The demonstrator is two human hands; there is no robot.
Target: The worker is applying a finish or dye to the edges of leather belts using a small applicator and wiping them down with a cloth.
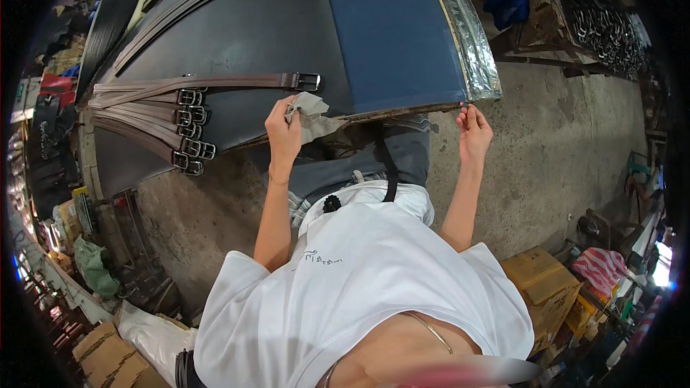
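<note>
My left hand [283, 140] is closed on a crumpled light-grey cloth [313, 119] at the near edge of the dark work table [248, 39]. Just beyond that hand, one brown belt [237, 82] lies stretched out, its metal buckle [307, 82] toward the cloth. More brown belts [140, 115] are fanned out to the left, their buckles bunched together. Over by the table's right corner, my right hand [474, 136] has its fingertips pinched together. What they hold, if anything, is too small to make out.
A blue panel [395, 36] covers the table's right part, with a shiny clear plastic strip [471, 36] along its side. Long dark straps [215, 0] lie at the back. Buckled straps [607, 36] hang at far right. Cardboard boxes [543, 291] stand behind me on the right.
</note>
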